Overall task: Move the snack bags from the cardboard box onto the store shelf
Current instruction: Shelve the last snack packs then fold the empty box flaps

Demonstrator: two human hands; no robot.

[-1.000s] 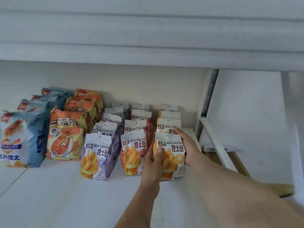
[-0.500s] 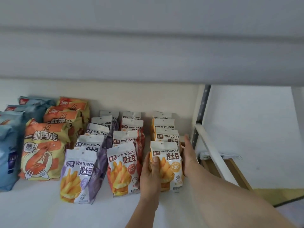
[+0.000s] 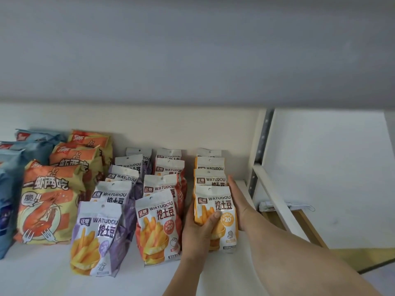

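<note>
A: So, how is the grip at this moment?

B: Both hands are on the front yellow bag (image 3: 215, 212). The left hand (image 3: 198, 229) curls around its left edge, and the thumb (image 3: 210, 218) presses on the front face. The right hand (image 3: 239, 207) lies flat along the right edge with straight fingers, like a guide wall.

A: Why two hands for one small bag?

B: I think the bag is soft and light, so it tips easily. One hand holds it upright and the other keeps it in line with the yellow row (image 3: 210, 167) behind it.

A: And where does the bag stand now?

B: It stands on the store shelf (image 3: 42, 274), at the front of the rightmost row, just beside the red row (image 3: 159, 223). Further left is the purple row (image 3: 97, 236), then the big orange shrimp bags (image 3: 48, 201) and the blue bags (image 3: 8, 189) at the edge.

A: Each flavour has its own row?

B: Yes, with the faces forward, probably so that a customer can read them. At the right is the metal upright (image 3: 261, 144) of the shelf, so this row is the last one on this side.

A: Is the cardboard box visible?

B: No, it is not in view. I judge that the placing step is almost finished, but the hands have not let go yet.
</note>
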